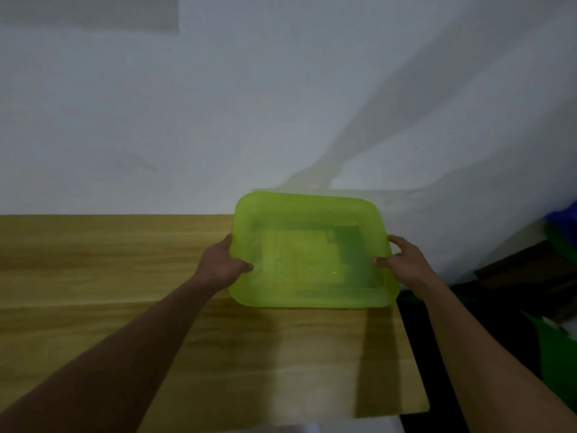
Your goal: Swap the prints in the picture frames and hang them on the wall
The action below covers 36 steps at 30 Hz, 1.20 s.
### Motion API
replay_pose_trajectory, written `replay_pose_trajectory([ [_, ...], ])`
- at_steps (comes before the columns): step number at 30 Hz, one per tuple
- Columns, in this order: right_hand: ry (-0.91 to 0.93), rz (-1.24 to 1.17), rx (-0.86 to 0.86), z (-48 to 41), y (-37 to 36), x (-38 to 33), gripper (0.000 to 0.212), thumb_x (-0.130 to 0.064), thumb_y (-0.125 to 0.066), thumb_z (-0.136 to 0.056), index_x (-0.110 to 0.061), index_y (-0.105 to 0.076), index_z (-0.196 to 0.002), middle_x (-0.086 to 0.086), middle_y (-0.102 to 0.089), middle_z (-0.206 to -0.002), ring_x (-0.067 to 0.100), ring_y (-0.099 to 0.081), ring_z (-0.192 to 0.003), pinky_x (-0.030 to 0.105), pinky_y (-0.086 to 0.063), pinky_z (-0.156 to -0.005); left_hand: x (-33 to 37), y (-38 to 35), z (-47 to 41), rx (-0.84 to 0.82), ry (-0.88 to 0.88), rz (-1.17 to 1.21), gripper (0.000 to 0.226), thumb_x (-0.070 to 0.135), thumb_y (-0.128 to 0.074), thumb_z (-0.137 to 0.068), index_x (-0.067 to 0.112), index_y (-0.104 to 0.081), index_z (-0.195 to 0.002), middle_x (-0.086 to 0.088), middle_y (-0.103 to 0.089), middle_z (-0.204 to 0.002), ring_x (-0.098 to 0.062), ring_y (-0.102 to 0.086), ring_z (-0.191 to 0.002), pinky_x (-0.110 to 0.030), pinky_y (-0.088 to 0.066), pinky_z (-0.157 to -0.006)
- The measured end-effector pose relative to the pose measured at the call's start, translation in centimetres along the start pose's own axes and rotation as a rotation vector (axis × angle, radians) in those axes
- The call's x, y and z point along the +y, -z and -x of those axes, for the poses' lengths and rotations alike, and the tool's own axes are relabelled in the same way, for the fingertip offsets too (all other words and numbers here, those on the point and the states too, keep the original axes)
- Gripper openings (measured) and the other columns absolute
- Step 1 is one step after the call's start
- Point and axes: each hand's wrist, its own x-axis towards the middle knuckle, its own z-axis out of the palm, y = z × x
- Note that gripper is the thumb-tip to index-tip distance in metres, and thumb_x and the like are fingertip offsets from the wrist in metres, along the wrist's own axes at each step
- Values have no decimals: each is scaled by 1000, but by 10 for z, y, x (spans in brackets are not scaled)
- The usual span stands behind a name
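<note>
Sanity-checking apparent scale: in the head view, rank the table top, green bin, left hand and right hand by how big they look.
1. Table top, largest.
2. Green bin, held by both hands.
3. Left hand and right hand: they look about alike, so no ranking.

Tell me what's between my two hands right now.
In the head view, a translucent green bin spans the gap between the left hand and right hand; each grips one side, above the wooden table.
</note>
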Motion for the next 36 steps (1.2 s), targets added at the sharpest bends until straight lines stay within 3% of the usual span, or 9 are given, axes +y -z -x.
replay_pose_trajectory([
  [6, 1, 20, -19, -22, 2, 9, 78, -6, -79, -80, -13, -41, -148, 21, -63, -122, 28, -64, -93, 34, -50, -79, -28, -19, -41, 34, 31, -66, 107, 49, -74, -36, 27, -49, -138, -10, -68, -117, -27, -65, -105, -44, -56, -89],
  [11, 15, 51, -47, -29, 2, 13, 80, -13, -78, -82, -16, -36, -151, 19, -64, -124, 25, -64, -96, 33, -51, -84, -27, -26, -40, 81, 58, -223, 106, 56, -61, -38, 27, -48, -138, -17, -61, -115, -37, -62, -100, -47, -55, -89],
  [14, 52, 126, -38, -38, 2, 23, 94, -43, -78, -72, -22, -33, -152, 16, -56, -136, 31, -59, -117, 46, -49, -100, -5, -22, -21, 73, 32, -253, 103, 51, -63, -44, 16, -47, -140, -17, -58, -116, -36, -61, -100, -44, -55, -86],
  [17, 65, 189, -14, -76, 3, 58, 112, -69, -63, -54, -28, -32, -152, 13, -53, -137, 34, -54, -124, 50, -47, -103, 11, -22, -7, 73, 15, -275, 106, 47, -62, -50, 9, -39, -147, -19, -55, -122, -35, -56, -110, -37, -51, -88],
  [19, 77, 182, -12, -66, 2, 50, 107, -64, -68, -59, -23, -32, -152, 13, -52, -138, 32, -55, -123, 49, -48, -103, 16, -23, 0, 75, 13, -261, 109, 45, -65, -57, 8, -27, -152, -19, -51, -133, -34, -51, -120, -37, -46, -94],
  [23, 140, 226, 8, -39, -5, 26, 78, -27, -70, -90, -4, -30, -152, 16, -48, -142, 30, -53, -125, 42, -44, -106, 7, -28, 0, 83, -14, -304, 92, 31, -73, -84, 11, -18, -154, -19, -49, -141, -34, -49, -127, -37, -42, -100],
  [27, 168, 311, 31, -32, -13, 32, 69, -25, -55, -100, -3, -20, -155, 17, -30, -152, 30, -37, -138, 30, -29, -111, 2, -32, -1, 30, -51, -370, 85, 30, -64, -91, 9, -13, -155, -13, -32, -156, -33, -39, -138, -37, -35, -109],
  [32, 192, 382, 2, -30, -14, 36, 68, -27, -48, -103, -4, -14, -156, 18, -28, -157, 31, -32, -142, 33, -28, -112, -5, -37, -12, 2, -104, -406, 84, 29, -56, -94, 7, -2, -155, -13, -11, -162, -33, -26, -145, -39, -28, -114],
  [36, 187, 354, 46, -16, -4, 25, 67, -37, -45, -103, -8, -17, -156, 16, -22, -161, 25, -22, -148, 32, -20, -118, -10, -30, -4, 97, -122, -333, 78, 40, -49, -95, 18, -6, -156, -17, -15, -161, -35, -22, -146, -44, -26, -117],
])
